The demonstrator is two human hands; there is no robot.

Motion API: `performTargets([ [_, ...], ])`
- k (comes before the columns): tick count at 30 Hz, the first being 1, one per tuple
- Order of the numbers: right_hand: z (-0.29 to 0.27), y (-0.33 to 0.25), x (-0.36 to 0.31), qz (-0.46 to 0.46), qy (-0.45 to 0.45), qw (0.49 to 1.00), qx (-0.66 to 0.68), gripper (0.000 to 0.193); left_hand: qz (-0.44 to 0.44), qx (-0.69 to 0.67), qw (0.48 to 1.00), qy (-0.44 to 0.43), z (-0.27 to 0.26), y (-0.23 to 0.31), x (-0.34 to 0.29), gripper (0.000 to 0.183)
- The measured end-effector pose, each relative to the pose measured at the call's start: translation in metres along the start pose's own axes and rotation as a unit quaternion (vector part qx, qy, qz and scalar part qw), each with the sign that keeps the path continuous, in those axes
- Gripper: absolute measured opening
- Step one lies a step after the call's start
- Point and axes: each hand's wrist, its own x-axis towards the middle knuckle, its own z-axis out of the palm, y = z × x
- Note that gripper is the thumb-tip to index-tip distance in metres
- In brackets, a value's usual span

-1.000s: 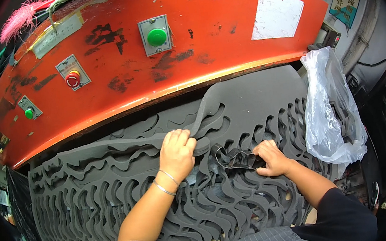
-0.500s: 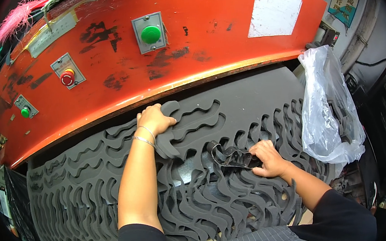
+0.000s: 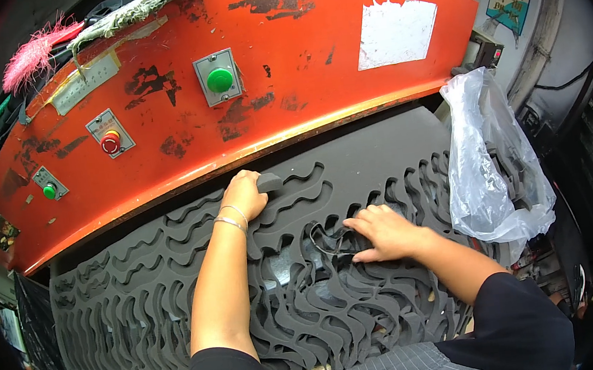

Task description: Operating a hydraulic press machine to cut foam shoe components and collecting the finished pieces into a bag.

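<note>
The left hand (image 3: 243,194), at the centre of the frame, is clenched on a small dark foam piece (image 3: 268,182) at the upper edge of the die-cut grey foam sheet (image 3: 178,298), just below the orange machine panel (image 3: 287,92). The right hand (image 3: 384,232) lies right of centre, fingers (image 3: 358,223) released and flat on the sheet's wavy cut-outs. A clear plastic bag (image 3: 486,165) hangs at the right.

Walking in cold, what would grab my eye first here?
The big orange machine panel arching across the top, chipped and studded with a green button and a red button. Below it lies a dark grey foam sheet cut into wavy strips, where the left hand grips a cut foam piece and the right hand presses flat.
</note>
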Motion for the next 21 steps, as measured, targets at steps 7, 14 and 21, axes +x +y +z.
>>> performTargets([
  [7,0.056,-0.012,-0.017,0.015,0.238,0.971,-0.004,0.079,-0.045,0.152,0.984,-0.086,-0.021,0.034,0.016,0.053],
  [14,0.046,-0.02,-0.025,-0.017,0.257,0.966,0.001,0.075,-0.029,0.118,0.992,-0.017,-0.014,0.034,0.024,0.037],
  [21,0.056,-0.034,-0.032,-0.053,0.115,0.992,-0.012,0.074,-0.064,0.105,0.983,-0.133,-0.017,0.033,0.03,0.061],
])
